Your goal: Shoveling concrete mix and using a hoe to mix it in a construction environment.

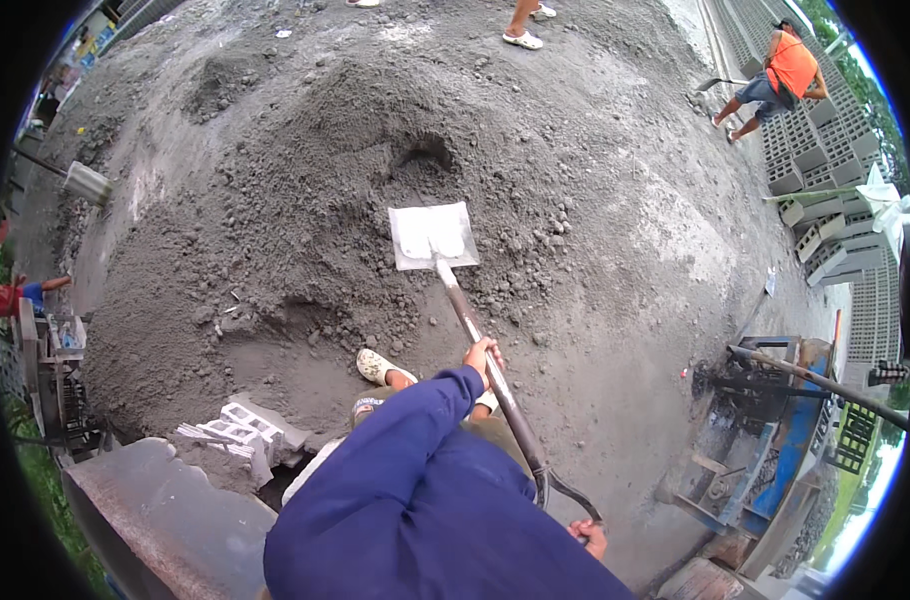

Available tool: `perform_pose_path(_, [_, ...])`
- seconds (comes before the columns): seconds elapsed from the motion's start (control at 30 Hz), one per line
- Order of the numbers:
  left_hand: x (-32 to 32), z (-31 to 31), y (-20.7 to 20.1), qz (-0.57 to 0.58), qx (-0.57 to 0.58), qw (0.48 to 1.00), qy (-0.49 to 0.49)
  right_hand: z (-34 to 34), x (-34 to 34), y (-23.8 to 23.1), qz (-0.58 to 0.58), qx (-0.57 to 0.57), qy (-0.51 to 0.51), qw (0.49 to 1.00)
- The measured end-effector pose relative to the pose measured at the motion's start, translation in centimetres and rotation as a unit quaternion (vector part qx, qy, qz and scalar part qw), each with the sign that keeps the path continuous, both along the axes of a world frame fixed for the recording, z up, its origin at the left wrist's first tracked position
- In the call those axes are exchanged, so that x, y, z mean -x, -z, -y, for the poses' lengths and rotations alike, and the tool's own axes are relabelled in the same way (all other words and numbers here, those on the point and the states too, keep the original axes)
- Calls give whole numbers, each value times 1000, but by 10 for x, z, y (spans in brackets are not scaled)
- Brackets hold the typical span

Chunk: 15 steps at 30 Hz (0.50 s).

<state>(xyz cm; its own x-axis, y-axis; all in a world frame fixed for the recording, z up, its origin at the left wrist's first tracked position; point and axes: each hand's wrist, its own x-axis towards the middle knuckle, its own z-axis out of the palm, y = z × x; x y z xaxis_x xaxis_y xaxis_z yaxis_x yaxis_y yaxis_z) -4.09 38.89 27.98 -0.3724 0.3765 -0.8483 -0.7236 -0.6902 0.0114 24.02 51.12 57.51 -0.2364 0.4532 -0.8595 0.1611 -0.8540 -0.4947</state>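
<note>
Shovel (475, 330) as landmark: its pale blade lies empty on the grey sand-cement pile (305, 180), ahead of the feet. Left hand (483, 357) closed around mid-shaft; right hand (592, 535) closed on the D-grip behind. Judgement: drive blade low into the pile base, keep the left hand forward for leverage.

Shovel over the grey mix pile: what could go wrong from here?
1. The shovel blade is held out over the pile with the left hand at mid-shaft and the right hand on the end grip; a loaded blade could tip sideways and spill.
2. The person's foot rests at the loose slope's edge, so it may slip.
3. Broken concrete blocks lie close behind the feet, a likely trip hazard.
</note>
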Motion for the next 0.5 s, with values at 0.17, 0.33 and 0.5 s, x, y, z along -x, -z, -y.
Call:
perform_pose_path(0.17, [-27, -71, -13, -10, -19, 999, 38, -31, 79, 47, -58, 61, 5, 996])
perform_pose_path(0.33, [-38, -111, -34, -71, -65, 995, 7, -52, 150, 83, -85, 97, -67, 989])
perform_pose_path(0.5, [5, -102, -92, -37, -97, 994, -34, -54, 203, 32, -129, 144, -114, 975])
